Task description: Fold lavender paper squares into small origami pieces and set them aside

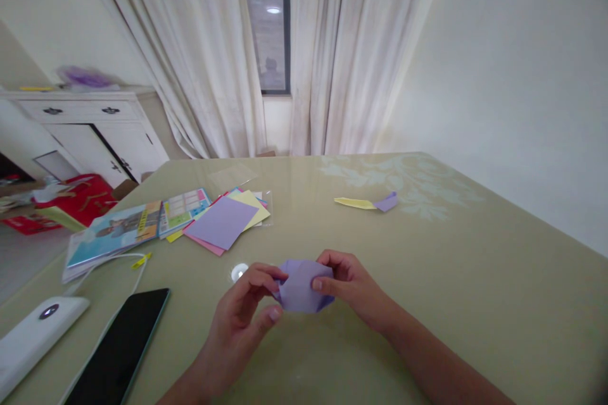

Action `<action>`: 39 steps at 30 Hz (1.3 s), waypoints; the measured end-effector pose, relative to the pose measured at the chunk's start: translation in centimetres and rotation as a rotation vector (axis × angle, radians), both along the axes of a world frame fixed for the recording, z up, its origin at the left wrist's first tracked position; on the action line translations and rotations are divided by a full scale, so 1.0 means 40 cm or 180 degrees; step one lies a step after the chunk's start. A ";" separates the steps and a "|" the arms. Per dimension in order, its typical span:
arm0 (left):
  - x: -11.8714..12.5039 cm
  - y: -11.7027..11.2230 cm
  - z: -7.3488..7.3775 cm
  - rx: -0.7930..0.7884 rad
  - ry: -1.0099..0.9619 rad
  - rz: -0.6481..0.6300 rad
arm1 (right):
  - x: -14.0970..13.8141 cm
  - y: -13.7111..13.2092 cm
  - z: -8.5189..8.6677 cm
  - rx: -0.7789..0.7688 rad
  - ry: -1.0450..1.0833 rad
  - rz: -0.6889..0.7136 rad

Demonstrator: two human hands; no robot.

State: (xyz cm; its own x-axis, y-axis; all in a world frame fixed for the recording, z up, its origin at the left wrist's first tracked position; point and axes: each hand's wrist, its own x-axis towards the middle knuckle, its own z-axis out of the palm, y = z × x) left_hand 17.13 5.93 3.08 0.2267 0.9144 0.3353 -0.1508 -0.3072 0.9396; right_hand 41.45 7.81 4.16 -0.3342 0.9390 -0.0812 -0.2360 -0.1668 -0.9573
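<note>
Right grip [352, 281] clamped on folded purple paper [301, 294] above surface [451, 278], left grip [242, 310] at paper's left edge, closure impossible to tell, booklet [107, 237] lettering too small to read, phone [118, 342] and white device [40, 338] cut off by frame.

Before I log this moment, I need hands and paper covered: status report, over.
Right hand pinching folded purple paper. Left hand at the paper's left edge, grip unclear. Nothing seen in the way; phone lies apart, to the left.
</note>
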 end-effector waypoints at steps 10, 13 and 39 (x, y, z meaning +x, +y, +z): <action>0.002 -0.012 0.018 0.0476 0.0872 0.0490 | 0.017 -0.014 0.029 0.1514 -0.0615 0.0117; 0.006 -0.014 0.016 0.0385 0.0873 0.0462 | 0.004 -0.031 0.032 0.1693 -0.0789 -0.0039; 0.047 -0.034 0.019 -0.0714 0.0025 0.0212 | -0.042 -0.077 0.029 0.1494 -0.1221 -0.0561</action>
State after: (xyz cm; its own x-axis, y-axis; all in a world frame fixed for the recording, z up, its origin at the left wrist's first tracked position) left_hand 19.00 4.58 3.83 0.1652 0.9789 0.1205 -0.1295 -0.0996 0.9866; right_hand 39.75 4.71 5.34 -0.2001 0.9420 0.2695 0.1529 0.3017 -0.9411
